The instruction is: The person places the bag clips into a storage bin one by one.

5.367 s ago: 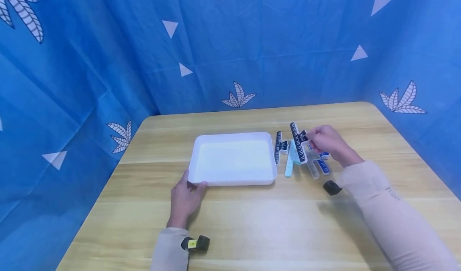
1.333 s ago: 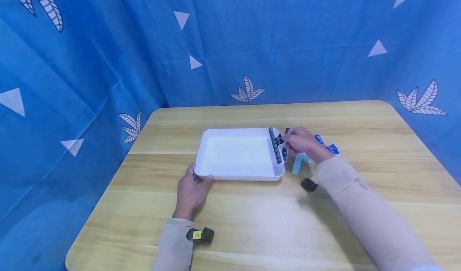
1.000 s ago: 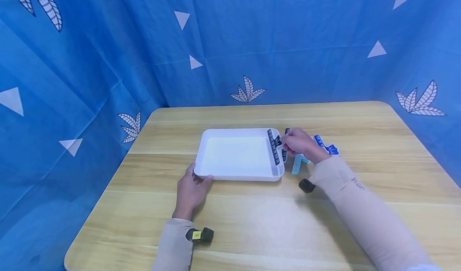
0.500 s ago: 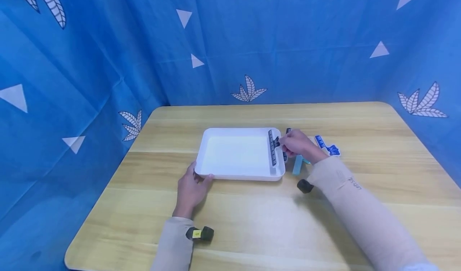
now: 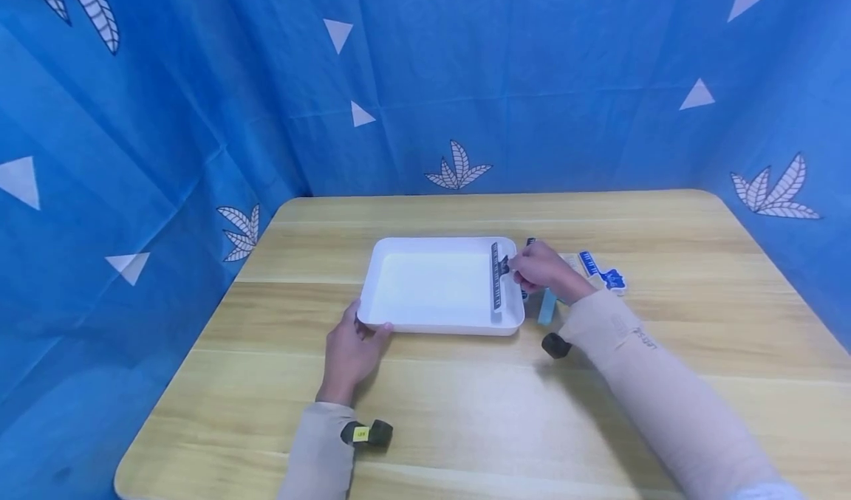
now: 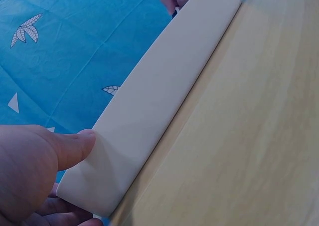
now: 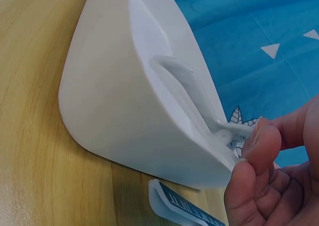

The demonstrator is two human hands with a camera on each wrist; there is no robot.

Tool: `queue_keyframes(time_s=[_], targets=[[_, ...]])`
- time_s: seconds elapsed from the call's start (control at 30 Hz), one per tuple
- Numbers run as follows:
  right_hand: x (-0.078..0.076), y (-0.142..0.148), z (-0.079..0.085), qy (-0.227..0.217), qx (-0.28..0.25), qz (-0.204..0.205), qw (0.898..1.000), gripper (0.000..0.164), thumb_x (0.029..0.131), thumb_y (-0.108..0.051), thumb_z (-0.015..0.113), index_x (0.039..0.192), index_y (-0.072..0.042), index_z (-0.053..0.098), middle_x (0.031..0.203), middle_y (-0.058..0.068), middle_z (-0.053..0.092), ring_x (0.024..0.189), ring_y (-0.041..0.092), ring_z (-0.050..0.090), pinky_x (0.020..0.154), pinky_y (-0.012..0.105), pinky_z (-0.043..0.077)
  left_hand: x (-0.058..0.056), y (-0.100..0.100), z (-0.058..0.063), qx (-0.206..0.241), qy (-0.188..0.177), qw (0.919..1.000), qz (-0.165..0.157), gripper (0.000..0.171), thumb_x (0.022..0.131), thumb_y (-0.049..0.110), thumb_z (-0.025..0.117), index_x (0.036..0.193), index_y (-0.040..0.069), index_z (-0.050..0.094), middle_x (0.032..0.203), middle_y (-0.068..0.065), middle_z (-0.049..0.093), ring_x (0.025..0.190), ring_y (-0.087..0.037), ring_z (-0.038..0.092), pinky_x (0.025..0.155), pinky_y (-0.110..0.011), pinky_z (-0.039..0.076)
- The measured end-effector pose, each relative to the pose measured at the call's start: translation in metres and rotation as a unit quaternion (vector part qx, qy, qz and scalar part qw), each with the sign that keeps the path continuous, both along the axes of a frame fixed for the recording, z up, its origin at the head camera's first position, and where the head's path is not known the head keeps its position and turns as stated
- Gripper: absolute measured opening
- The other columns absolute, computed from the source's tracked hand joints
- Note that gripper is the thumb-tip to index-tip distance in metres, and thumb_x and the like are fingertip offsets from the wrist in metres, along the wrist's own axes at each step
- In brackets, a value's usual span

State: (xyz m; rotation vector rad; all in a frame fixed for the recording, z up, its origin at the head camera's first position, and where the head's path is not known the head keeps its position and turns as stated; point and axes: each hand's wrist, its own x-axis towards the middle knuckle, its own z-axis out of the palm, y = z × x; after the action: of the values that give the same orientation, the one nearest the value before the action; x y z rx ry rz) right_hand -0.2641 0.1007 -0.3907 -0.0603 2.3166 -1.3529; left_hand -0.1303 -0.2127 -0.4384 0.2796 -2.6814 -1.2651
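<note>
In the head view a shallow white tray (image 5: 432, 286) stands on the table. My left hand (image 5: 349, 356) holds its near left corner; in the left wrist view the thumb (image 6: 75, 148) presses the front wall and the fingers curl round the corner. Between thumb and fingertips my right hand (image 5: 537, 266) pinches a clip (image 5: 496, 278) with a black piano-key strip, at the tray's right end. The right wrist view shows the clip's pale jaws (image 7: 184, 81) inside the tray's rim. Whether it touches the tray floor I cannot tell.
Right of the tray lie another piano-key clip (image 5: 530, 241), partly hidden by my right hand, a light blue clip (image 5: 547, 308) and a blue clip (image 5: 592, 265). My right forearm covers part of this group. A blue patterned curtain (image 5: 399, 79) hangs behind the table (image 5: 452, 411).
My right hand has lifted the piano-key clip from the group and brought it left over the tray's right end, then a little further left and inward. My left hand stays on the tray corner.
</note>
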Motion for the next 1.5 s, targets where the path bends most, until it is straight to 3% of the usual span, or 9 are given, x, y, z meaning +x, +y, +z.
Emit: queue_keyframes(time_s=[1.03, 1.5], targets=[[0.0018, -0.0074, -0.0048, 0.004, 0.034, 0.016, 0.999, 0.022, 0.090, -0.016, 0.047, 0.083, 0.002, 0.057, 0.061, 0.004, 0.051, 0.048, 0.012, 0.045, 0.046, 0.021, 0.041, -0.0006, -0.0010, -0.0017, 0.006, -0.002, 1.0000, -0.001, 0.075, 0.080, 0.031, 0.069, 0.139, 0.004, 0.032, 0.131, -0.019, 0.047, 0.111, -0.030, 0.053, 0.091, -0.037, 0.046], [0.0036, -0.0084, -0.0038, 0.018, 0.071, 0.025, 0.997, 0.025, 0.091, -0.018, 0.048, 0.077, 0.000, 0.059, 0.060, 0.004, 0.051, 0.049, 0.014, 0.046, 0.048, 0.022, 0.044, -0.0001, -0.0006, -0.0017, -0.003, -0.002, 1.0000, -0.002, 0.074, 0.080, 0.032, 0.069, 0.138, 0.005, 0.033, 0.130, -0.018, 0.048, 0.111, -0.030, 0.053, 0.091, -0.038, 0.047]])
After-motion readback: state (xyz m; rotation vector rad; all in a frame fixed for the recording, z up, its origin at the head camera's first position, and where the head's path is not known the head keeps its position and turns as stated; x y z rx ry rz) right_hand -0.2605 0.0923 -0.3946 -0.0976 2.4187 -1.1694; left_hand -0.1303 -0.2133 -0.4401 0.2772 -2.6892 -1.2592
